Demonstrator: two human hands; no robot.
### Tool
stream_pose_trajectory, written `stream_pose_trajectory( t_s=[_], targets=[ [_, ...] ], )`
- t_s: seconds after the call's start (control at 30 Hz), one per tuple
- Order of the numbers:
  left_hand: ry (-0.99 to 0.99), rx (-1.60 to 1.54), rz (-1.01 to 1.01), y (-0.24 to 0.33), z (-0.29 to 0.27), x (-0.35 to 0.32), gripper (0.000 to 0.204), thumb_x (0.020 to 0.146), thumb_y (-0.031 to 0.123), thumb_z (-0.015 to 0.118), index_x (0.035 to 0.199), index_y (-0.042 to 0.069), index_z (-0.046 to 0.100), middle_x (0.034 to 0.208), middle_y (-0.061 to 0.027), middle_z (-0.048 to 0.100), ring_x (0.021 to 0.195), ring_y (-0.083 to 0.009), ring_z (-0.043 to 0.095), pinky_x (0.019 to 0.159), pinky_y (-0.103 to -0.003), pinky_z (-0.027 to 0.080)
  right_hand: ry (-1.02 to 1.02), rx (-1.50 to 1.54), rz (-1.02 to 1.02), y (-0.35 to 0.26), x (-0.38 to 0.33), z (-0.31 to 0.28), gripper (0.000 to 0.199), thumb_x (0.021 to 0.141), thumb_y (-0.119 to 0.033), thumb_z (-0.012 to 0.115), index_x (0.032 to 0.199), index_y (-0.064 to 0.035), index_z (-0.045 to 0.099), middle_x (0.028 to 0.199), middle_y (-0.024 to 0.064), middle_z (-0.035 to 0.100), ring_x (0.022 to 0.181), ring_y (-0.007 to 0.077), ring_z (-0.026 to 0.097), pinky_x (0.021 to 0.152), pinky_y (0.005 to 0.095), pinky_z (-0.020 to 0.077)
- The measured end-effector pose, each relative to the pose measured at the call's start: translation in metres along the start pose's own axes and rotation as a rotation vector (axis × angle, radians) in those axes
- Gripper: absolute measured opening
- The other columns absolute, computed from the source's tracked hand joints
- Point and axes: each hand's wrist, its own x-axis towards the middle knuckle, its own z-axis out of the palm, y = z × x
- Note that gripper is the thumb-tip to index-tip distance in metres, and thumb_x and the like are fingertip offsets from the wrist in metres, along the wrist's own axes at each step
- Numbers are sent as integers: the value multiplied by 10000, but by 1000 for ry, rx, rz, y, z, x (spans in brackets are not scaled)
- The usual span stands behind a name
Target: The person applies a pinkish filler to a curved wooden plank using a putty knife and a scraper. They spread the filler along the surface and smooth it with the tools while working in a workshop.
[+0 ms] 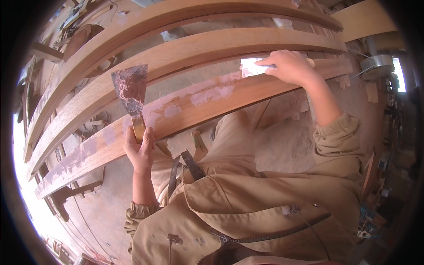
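Observation:
My left hand (140, 149) is closed round the handle of a putty knife (137, 106), held blade up, with a lump of pinkish filler (131, 86) on its wide blade. Farther right, my right hand (289, 67) grips a second putty knife (251, 68). Its bright, shiny blade lies against the nearest wooden beam (247, 95), with the fingers pressing near the blade. Smeared patches of pink-purple filler (212, 94) run along this beam from its left end to the blade. Right of the blade, the beam's top shows plain wood.
Beyond the nearest beam, two more long beams lie roughly parallel, a middle one (194, 46) and a far one (185, 14). A round metal can (379, 67) stands at the right. Timber pieces (73, 194) and cords lie low at the left, on the dusty floor.

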Motion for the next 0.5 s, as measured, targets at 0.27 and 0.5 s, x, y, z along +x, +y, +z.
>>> stream_pose_trajectory(
  t_s=[0.27, 0.5],
  targets=[
    [0, 15, 4, -1, -3, 0, 209, 864, 196, 636, 851, 20, 525, 623, -4, 540, 479, -47, 440, 444, -186, 345, 94, 147, 155, -28, -27, -9, 338, 848, -159, 549, 1185, -166, 585, 974, 138, 624, 887, 310, 566, 795, 380, 436],
    [4, 23, 33, -2, -2, 0, 223, 858, 207, 646, 872, 14, 535, 628, 0, 543, 490, -49, 451, 452, -193, 358, -36, 504, 202, -28, -49, 25, 370, 877, -212, 501, 1207, -49, 533, 1041, 244, 588, 959, 380, 568, 839, 404, 438]
  ],
)
